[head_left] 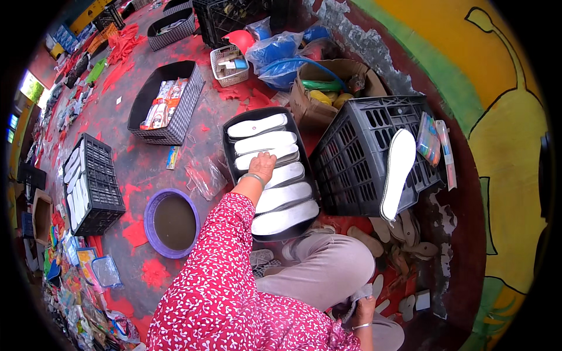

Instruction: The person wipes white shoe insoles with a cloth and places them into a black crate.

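A black bin (229,159) in front of me holds several rows of white insoles (284,196), stacked side by side. My left hand (263,166) reaches into it from below. Its fingers are bent together over the edge of the third row from the far end, gripping insoles there; the fingertips are partly hidden. Low at the right, beside my knee, my right hand (365,306) is closed round a greyish cloth (361,292). One white insole (398,169) leans upright against the black crate (357,161) to the right of the bin.
A purple basin (151,235) of murky water stands left of the bin. Further left is a black crate (111,186) of insoles. Loose insoles (404,228) lie below the right crate. Behind are a cardboard box (307,108), a white basket (229,78) and a checked bin (186,111).
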The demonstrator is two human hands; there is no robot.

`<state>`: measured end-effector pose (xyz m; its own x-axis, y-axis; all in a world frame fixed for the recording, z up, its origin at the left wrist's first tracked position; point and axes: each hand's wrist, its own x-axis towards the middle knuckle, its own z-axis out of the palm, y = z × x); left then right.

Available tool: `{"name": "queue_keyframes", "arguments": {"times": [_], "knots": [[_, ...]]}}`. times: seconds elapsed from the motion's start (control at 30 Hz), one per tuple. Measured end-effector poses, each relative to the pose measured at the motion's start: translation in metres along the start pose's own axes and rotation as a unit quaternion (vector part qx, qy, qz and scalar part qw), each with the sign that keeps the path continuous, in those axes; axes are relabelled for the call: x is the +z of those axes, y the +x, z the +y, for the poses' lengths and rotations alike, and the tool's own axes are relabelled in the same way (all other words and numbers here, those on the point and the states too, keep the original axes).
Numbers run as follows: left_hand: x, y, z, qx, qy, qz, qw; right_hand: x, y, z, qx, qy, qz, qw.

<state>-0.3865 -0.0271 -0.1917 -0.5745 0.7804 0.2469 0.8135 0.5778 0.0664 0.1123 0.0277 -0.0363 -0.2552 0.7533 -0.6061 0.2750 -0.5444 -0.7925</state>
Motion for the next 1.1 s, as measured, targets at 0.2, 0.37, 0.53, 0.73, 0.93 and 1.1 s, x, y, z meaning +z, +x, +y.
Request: {"name": "queue_keyframes", "arguments": {"times": [0.2,0.37,0.53,0.73,0.93,1.1], "knots": [[0.007,-0.013,-0.004,0.0,-0.008,-0.031,0.999,0.01,-0.001,-0.008,-0.006,-0.022,0.018,1.0],[0.012,-0.016,-0.004,0.009,-0.003,-0.047,0.999,0.013,-0.001,-0.009,-0.009,-0.031,0.029,0.999],[0.015,-0.021,-0.007,0.038,-0.003,-0.061,0.997,0.022,-0.004,-0.017,-0.005,-0.003,0.03,1.0],[0.012,-0.021,-0.008,0.048,-0.001,-0.084,0.995,0.021,-0.004,-0.017,0.007,-0.022,0.042,0.999],[0.009,-0.021,-0.007,0.06,-0.014,-0.056,0.997,0.013,0.004,-0.007,-0.006,-0.06,0.046,0.997],[0.007,-0.009,0.001,0.032,-0.024,-0.173,0.984,0.003,0.008,0.0,0.003,-0.092,0.052,0.994]]}}
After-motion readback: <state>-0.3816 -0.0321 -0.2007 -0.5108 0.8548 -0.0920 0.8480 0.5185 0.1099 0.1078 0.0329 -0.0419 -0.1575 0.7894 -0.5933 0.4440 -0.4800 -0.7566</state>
